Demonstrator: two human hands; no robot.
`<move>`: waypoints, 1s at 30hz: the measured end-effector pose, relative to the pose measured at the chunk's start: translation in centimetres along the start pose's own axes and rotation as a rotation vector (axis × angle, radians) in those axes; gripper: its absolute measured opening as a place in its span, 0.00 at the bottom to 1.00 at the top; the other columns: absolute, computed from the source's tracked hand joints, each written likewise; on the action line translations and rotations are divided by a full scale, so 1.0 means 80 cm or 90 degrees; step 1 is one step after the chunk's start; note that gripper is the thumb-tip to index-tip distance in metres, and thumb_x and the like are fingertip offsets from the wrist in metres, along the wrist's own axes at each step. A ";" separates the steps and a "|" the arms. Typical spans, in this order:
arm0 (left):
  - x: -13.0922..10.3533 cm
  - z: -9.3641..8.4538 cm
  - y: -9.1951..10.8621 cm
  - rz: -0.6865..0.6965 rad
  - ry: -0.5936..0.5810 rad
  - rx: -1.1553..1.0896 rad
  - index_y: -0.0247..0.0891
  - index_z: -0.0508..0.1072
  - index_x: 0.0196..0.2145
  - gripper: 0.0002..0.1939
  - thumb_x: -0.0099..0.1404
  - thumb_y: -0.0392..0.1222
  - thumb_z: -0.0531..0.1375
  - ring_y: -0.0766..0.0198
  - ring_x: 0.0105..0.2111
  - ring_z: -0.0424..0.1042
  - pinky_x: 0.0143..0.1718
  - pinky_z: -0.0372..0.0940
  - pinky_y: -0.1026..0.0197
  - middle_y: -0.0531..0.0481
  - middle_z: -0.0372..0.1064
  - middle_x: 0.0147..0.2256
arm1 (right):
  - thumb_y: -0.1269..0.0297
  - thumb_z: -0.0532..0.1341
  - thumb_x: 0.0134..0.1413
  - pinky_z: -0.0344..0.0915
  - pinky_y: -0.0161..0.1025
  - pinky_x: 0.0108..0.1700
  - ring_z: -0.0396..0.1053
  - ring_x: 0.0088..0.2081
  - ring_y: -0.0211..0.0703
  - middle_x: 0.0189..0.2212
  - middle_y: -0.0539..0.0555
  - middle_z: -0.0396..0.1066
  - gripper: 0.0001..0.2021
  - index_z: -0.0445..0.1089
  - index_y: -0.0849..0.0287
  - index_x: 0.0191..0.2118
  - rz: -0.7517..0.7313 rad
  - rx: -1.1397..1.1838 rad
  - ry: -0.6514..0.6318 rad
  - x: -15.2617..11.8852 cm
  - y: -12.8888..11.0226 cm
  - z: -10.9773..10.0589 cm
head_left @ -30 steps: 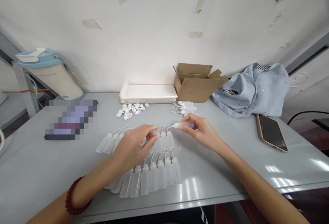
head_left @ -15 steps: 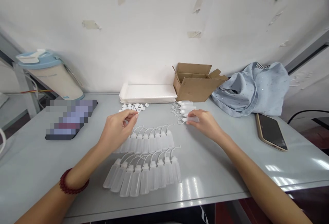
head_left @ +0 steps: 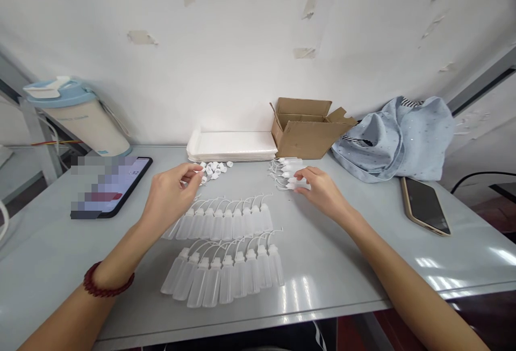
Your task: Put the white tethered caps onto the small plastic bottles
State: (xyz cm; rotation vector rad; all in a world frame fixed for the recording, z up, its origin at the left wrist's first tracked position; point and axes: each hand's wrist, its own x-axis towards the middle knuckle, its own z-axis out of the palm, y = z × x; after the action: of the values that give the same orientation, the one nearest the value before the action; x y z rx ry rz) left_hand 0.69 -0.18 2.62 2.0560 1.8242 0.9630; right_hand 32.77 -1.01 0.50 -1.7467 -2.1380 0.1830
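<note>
My left hand [head_left: 173,187] is at the left edge of a pile of small white caps [head_left: 216,168]. Its thumb and forefinger are bent together in a pinch, and what lies between them, if anything, is hidden. My right hand [head_left: 322,190] is over a small pile of white-tipped plastic bottles [head_left: 288,168], thumb and fingers parted around the nearest one. Below my left hand, clear squeeze bottles with thin tethered strips lie side by side in two rows, a back row [head_left: 228,224] and a front row [head_left: 227,281].
A stack of white trays or sheets [head_left: 236,144] and an open cardboard box [head_left: 304,138] stand against the wall. A tumbler [head_left: 86,125] and a phone [head_left: 133,179] are at left; a blue cloth bag [head_left: 403,144] and another phone [head_left: 427,206] at right.
My left hand has moved left along the cap pile, uncovering more of the back row's left end. My right hand's fingers have parted around the near bottle they were gripping.
</note>
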 end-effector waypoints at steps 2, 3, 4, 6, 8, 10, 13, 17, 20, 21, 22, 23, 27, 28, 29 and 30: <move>0.006 -0.004 -0.008 0.009 -0.015 0.053 0.38 0.75 0.37 0.15 0.60 0.46 0.53 0.58 0.33 0.74 0.36 0.65 0.60 0.48 0.76 0.33 | 0.77 0.64 0.46 0.63 0.41 0.37 0.69 0.37 0.48 0.40 0.58 0.73 0.10 0.69 0.61 0.38 0.001 0.004 -0.003 0.000 0.000 0.000; 0.008 -0.006 -0.013 0.014 -0.028 0.082 0.38 0.75 0.37 0.15 0.60 0.46 0.52 0.57 0.34 0.74 0.36 0.65 0.59 0.48 0.76 0.33 | 0.77 0.64 0.47 0.63 0.40 0.37 0.69 0.36 0.48 0.40 0.58 0.73 0.10 0.69 0.61 0.37 0.001 0.006 -0.004 0.000 0.000 -0.001; 0.011 -0.007 -0.018 0.018 -0.044 0.112 0.38 0.75 0.36 0.15 0.60 0.46 0.52 0.56 0.34 0.74 0.36 0.65 0.58 0.48 0.76 0.34 | 0.76 0.64 0.47 0.63 0.39 0.36 0.69 0.36 0.47 0.40 0.58 0.73 0.10 0.69 0.61 0.37 0.000 0.009 -0.004 -0.001 -0.001 -0.001; 0.015 -0.008 -0.026 0.022 -0.074 0.162 0.38 0.75 0.36 0.15 0.60 0.45 0.51 0.54 0.35 0.74 0.36 0.64 0.57 0.46 0.76 0.36 | 0.75 0.64 0.47 0.62 0.38 0.35 0.69 0.35 0.45 0.39 0.57 0.73 0.09 0.69 0.61 0.37 -0.003 0.012 -0.002 -0.003 -0.004 -0.004; 0.017 -0.005 -0.032 0.028 -0.106 0.194 0.37 0.75 0.37 0.16 0.59 0.45 0.50 0.53 0.37 0.73 0.36 0.64 0.56 0.45 0.76 0.36 | 0.73 0.63 0.48 0.61 0.37 0.34 0.68 0.33 0.43 0.37 0.56 0.72 0.07 0.68 0.61 0.35 -0.004 0.031 -0.004 -0.007 -0.009 -0.008; 0.017 -0.002 -0.035 0.033 -0.135 0.219 0.37 0.74 0.41 0.18 0.59 0.45 0.50 0.52 0.37 0.73 0.37 0.64 0.56 0.45 0.75 0.36 | 0.69 0.62 0.51 0.59 0.35 0.31 0.66 0.29 0.40 0.31 0.53 0.72 0.02 0.68 0.61 0.31 -0.001 0.075 -0.026 -0.013 -0.018 -0.014; 0.015 0.003 -0.033 0.025 -0.179 0.255 0.37 0.73 0.44 0.19 0.59 0.45 0.50 0.52 0.37 0.73 0.37 0.63 0.56 0.45 0.75 0.37 | 0.64 0.57 0.56 0.53 0.33 0.24 0.57 0.21 0.34 0.17 0.47 0.63 0.13 0.64 0.60 0.22 -0.007 0.157 -0.107 -0.026 -0.040 -0.025; 0.014 0.006 -0.028 0.008 -0.204 0.278 0.36 0.73 0.43 0.20 0.59 0.45 0.50 0.51 0.38 0.73 0.35 0.63 0.56 0.45 0.75 0.37 | 0.66 0.53 0.56 0.43 0.32 0.19 0.46 0.16 0.29 0.11 0.44 0.51 0.20 0.57 0.60 0.14 -0.058 0.250 -0.314 -0.046 -0.072 -0.037; 0.015 0.006 -0.026 0.000 -0.205 0.288 0.35 0.73 0.43 0.20 0.59 0.44 0.49 0.51 0.37 0.73 0.34 0.62 0.57 0.45 0.75 0.35 | 0.69 0.54 0.54 0.43 0.30 0.17 0.46 0.14 0.27 0.11 0.44 0.53 0.20 0.52 0.60 0.13 -0.128 0.279 -0.467 -0.059 -0.090 -0.038; 0.015 0.006 -0.026 -0.002 -0.205 0.292 0.35 0.73 0.43 0.20 0.59 0.44 0.49 0.51 0.36 0.73 0.33 0.62 0.57 0.45 0.75 0.34 | 0.70 0.54 0.53 0.44 0.30 0.17 0.47 0.14 0.27 0.11 0.44 0.54 0.20 0.51 0.60 0.13 -0.137 0.280 -0.494 -0.062 -0.094 -0.037; 0.015 0.006 -0.026 -0.004 -0.205 0.295 0.35 0.73 0.42 0.20 0.59 0.43 0.48 0.51 0.36 0.73 0.33 0.62 0.57 0.45 0.75 0.34 | 0.71 0.54 0.52 0.45 0.29 0.17 0.49 0.14 0.27 0.10 0.44 0.54 0.20 0.51 0.60 0.12 -0.137 0.279 -0.510 -0.065 -0.097 -0.035; 0.015 0.005 -0.025 -0.006 -0.205 0.299 0.35 0.73 0.42 0.19 0.59 0.43 0.48 0.51 0.35 0.73 0.32 0.62 0.57 0.45 0.75 0.33 | 0.72 0.53 0.52 0.47 0.29 0.16 0.50 0.13 0.27 0.10 0.44 0.55 0.20 0.52 0.60 0.12 -0.128 0.274 -0.518 -0.067 -0.099 -0.033; 0.016 0.004 -0.027 -0.011 -0.205 0.316 0.36 0.73 0.40 0.18 0.58 0.42 0.48 0.49 0.35 0.73 0.31 0.61 0.57 0.45 0.76 0.33 | 0.70 0.52 0.51 0.52 0.29 0.15 0.54 0.11 0.29 0.10 0.46 0.58 0.19 0.54 0.59 0.11 -0.050 0.251 -0.548 -0.070 -0.101 -0.026; 0.016 0.004 -0.028 -0.012 -0.205 0.321 0.36 0.73 0.39 0.17 0.58 0.42 0.48 0.49 0.35 0.74 0.30 0.61 0.57 0.44 0.76 0.33 | 0.69 0.52 0.51 0.53 0.29 0.15 0.55 0.11 0.29 0.10 0.46 0.59 0.19 0.55 0.59 0.11 -0.023 0.249 -0.562 -0.070 -0.100 -0.025; 0.016 0.004 -0.028 -0.012 -0.206 0.325 0.37 0.73 0.38 0.17 0.58 0.42 0.48 0.49 0.35 0.74 0.30 0.60 0.58 0.44 0.76 0.33 | 0.69 0.52 0.51 0.53 0.29 0.14 0.56 0.11 0.30 0.10 0.47 0.60 0.19 0.56 0.59 0.11 0.002 0.250 -0.576 -0.070 -0.099 -0.024; 0.016 0.004 -0.029 -0.013 -0.206 0.330 0.37 0.73 0.38 0.16 0.58 0.42 0.48 0.49 0.35 0.74 0.29 0.60 0.58 0.44 0.76 0.33 | 0.68 0.53 0.50 0.54 0.29 0.14 0.57 0.10 0.30 0.11 0.47 0.61 0.18 0.56 0.60 0.12 0.025 0.254 -0.589 -0.069 -0.099 -0.024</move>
State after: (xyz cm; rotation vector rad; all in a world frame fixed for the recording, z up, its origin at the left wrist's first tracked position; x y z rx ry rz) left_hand -0.97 1.57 1.46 2.2899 2.0496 0.1280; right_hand 27.12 -8.35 3.78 -1.6054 -2.3569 1.5650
